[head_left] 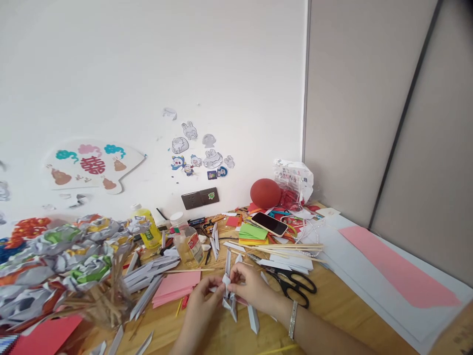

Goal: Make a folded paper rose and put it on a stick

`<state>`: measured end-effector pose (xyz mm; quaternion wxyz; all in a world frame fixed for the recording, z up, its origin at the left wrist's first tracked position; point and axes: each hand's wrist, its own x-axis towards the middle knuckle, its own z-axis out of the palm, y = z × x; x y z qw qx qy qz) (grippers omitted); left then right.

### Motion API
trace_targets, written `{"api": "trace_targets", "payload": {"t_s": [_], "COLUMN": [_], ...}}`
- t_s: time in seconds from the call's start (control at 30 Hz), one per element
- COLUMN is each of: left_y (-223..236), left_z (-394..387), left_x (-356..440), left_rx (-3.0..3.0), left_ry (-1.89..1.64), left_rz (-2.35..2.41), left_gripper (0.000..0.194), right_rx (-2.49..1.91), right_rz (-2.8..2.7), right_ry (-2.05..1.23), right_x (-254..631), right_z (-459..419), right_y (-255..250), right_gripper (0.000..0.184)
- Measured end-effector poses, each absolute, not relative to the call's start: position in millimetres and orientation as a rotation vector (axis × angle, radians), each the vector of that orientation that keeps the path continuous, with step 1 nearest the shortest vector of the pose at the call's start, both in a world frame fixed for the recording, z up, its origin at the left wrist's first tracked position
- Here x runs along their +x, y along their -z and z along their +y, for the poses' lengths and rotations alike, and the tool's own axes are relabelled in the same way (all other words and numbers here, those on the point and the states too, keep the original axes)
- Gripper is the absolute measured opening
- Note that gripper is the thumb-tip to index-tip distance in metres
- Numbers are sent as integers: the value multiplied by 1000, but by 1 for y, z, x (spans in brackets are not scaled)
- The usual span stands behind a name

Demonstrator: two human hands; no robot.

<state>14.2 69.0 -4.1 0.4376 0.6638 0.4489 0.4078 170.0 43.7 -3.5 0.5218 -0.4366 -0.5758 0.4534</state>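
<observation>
Between the fingertips of both hands is a small folded white paper piece [226,281]. My left hand [204,297] pinches it from the left, and my right hand [252,285] pinches it from the right, a bracelet [292,320] around that wrist. Right below the fingers, more folded white paper strips [253,319] lie on the wooden table; whether any join the held piece I cannot tell. To the left rests a stack of pink paper [176,287]. Black-handled scissors [295,286] lie beside my right hand.
Crumpled paper flowers [55,246], a bundle of brown sticks [105,301] and a yellow bottle [150,227] crowd the left. Behind my hands are a clear jar [185,241], green paper [254,231], a phone [269,224], wooden skewers [284,248] and a red balloon [265,193].
</observation>
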Motion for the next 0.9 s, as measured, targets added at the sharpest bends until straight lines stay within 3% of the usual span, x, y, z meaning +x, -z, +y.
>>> {"api": "trace_targets", "payload": {"t_s": [0.4,0.9], "left_y": [-2,-2], "left_z": [69,69], "left_x": [13,12], "left_rx": [1665,1751], "left_ry": [-938,-943], "left_rz": [1010,996], "left_gripper": [41,30], "right_rx": [-1004,-1049], "right_rz": [-1391,-1343], "right_ry": [-1050,-985], "right_x": [171,171], "right_z": [49,44], "right_y": [12,6], "right_gripper": [15,13]}}
